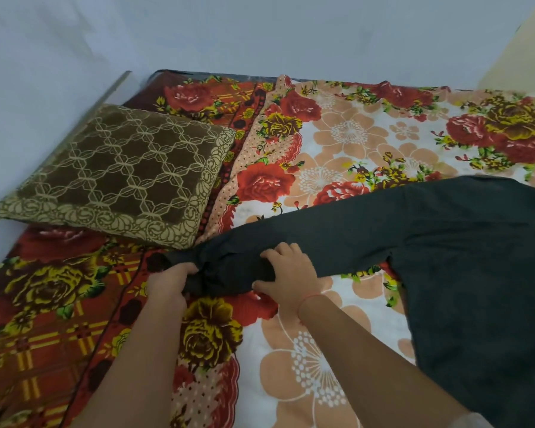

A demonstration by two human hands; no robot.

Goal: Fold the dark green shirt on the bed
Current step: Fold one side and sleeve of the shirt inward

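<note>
The dark green shirt (pixel 464 267) lies spread on the flowered bed sheet (pixel 337 143), its body at the right and one long sleeve stretched out to the left. My left hand (pixel 170 282) grips the bunched cuff end of that sleeve. My right hand (pixel 288 273) rests a little further along the same sleeve, fingers curled over the cloth and pinching it. Both forearms reach in from the bottom of the view. The lower right part of the shirt runs out of the frame.
A brown patterned pillow (pixel 118 177) lies at the left, just above the sleeve end. A red checked flowered blanket (pixel 44 319) covers the left of the bed. A pale wall (pixel 260 35) runs behind the bed.
</note>
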